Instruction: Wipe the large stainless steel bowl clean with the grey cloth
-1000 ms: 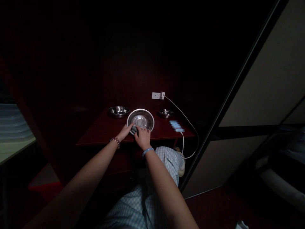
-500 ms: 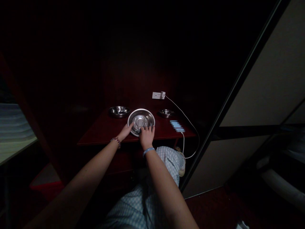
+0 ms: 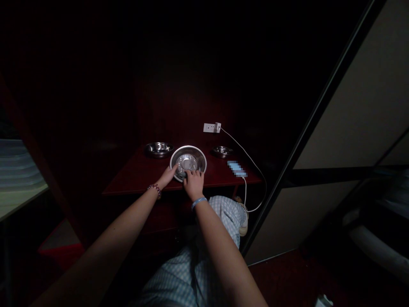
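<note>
Desk (image 3: 128, 179): beneath bowl (image 3: 200, 158).
Left hand (image 3: 165, 177): fingers clasp rim (image 3: 188, 146), eight o'clock, likely steadying.
Right hand (image 3: 194, 186): fingers curled inside, five o'clock; grasp unclear.

Shows a white wall socket (image 3: 208, 128) above the back of the dark red desk (image 3: 128, 179), with a white charger (image 3: 217, 127) plugged in. Has a white cable (image 3: 244, 151) looping past the desk's right edge to a pixelated phone (image 3: 236, 169) on its right side. Includes one shiny metal bowl (image 3: 159, 149) at the desk's back left, another metal bowl (image 3: 223, 152) at its back right. Also shows stacked translucent containers (image 3: 15, 166) on a pale tabletop (image 3: 19, 200) left of the desk.
</note>
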